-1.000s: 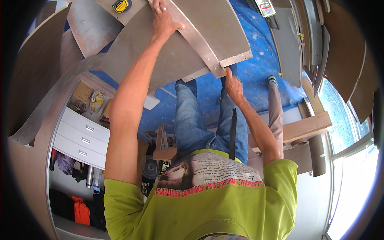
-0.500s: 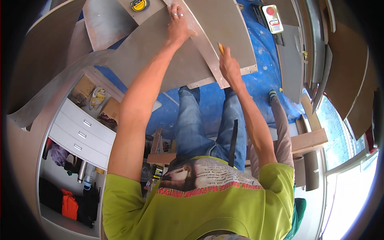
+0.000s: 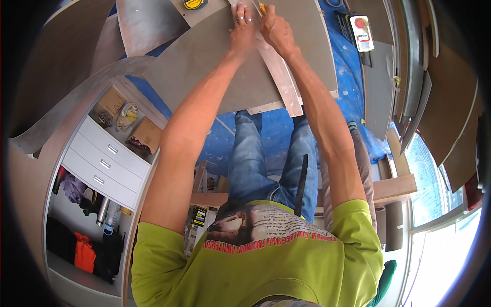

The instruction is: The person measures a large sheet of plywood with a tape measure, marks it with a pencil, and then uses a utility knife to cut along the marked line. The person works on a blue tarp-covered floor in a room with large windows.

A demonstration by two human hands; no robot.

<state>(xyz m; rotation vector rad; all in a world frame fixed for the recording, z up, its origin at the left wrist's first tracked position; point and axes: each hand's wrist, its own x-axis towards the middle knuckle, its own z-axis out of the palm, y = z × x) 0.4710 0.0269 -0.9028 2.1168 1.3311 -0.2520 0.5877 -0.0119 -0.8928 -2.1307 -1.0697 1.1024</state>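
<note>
Left hand [image 3: 242,26] lay flat, fingers spread and rings showing, pressing down on a pale straightedge [image 3: 280,77] laid across a grey panel [image 3: 220,66]. Right hand [image 3: 275,26] was closed around a small yellow-tipped tool [image 3: 262,7], probably a knife or a marker; too little of it showed to tell which. That hand sat just beside the left one, at the far end of the straightedge, near the panel's far edge. Panel lay flat in front of the person, its near edge over the knees, above blue sheeting [image 3: 266,138] on the floor. Straightedge ran from the hands back toward the body and overhung the panel's near edge. No line or cut could be made out along the straightedge, so the stroke was judged at its start: guide set and held, tool placed at the far end, the whole run down the edge yet to do. Panel appeared in one piece. A yellow tape measure [image 3: 193,4] rested on another board beyond the panel, so measuring was likely over. More grey boards [image 3: 148,25] lay off to the left. A drawer unit [image 3: 105,163] stood low left, and a device with a red button [image 3: 361,31] lay on the sheeting to the right.
</note>
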